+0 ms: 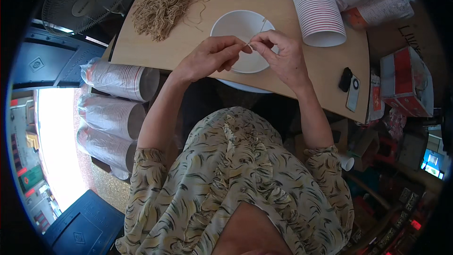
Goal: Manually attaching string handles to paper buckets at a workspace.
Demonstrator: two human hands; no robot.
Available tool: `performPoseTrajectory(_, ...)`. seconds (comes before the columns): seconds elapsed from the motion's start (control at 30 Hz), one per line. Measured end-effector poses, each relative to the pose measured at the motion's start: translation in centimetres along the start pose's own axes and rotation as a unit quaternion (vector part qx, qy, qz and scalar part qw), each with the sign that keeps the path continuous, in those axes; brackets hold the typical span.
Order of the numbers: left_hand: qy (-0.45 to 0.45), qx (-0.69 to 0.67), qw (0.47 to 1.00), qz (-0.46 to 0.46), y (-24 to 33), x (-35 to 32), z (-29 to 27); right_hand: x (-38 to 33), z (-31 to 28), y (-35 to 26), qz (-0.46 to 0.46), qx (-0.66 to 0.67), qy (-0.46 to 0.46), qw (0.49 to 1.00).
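Both hands met over a white bowl (240, 33) near the front edge of the wooden table (198, 42). The left hand (207, 59) and right hand (283, 54) each pinched one thin pale strand (257, 33), its grip pressed together, fingertips almost touching. A heap of tan strands (163, 4) lay well apart at the far left; stacked paper cups (316, 9) lay to the right.

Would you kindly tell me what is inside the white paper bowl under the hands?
The white paper bowl shows a thin pale strand against its far wall; otherwise bare where visible. Left hand and right hand cover its near part.
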State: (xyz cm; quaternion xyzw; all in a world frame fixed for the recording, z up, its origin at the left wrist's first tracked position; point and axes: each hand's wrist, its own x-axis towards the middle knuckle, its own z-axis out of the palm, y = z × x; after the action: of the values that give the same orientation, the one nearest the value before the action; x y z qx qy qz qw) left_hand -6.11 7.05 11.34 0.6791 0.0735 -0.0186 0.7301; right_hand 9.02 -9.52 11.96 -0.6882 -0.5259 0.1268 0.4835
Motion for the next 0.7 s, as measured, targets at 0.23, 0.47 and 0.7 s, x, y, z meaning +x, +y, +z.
performPoseTrajectory(0.23,0.024,-0.022,0.999,0.013,-0.4,0.0,-0.3,-0.4,0.1,0.0,0.035,0.042,0.027,0.998)
performPoseTrajectory(0.47,0.042,0.016,0.999,0.017,-0.6,-0.1,-0.6,-0.8,0.3,0.0,0.015,0.033,0.035,0.999)
performPoseTrajectory(0.7,0.057,0.034,0.997,0.024,-0.7,-0.1,-0.9,-1.5,0.3,0.3,0.042,0.039,0.042,0.997)
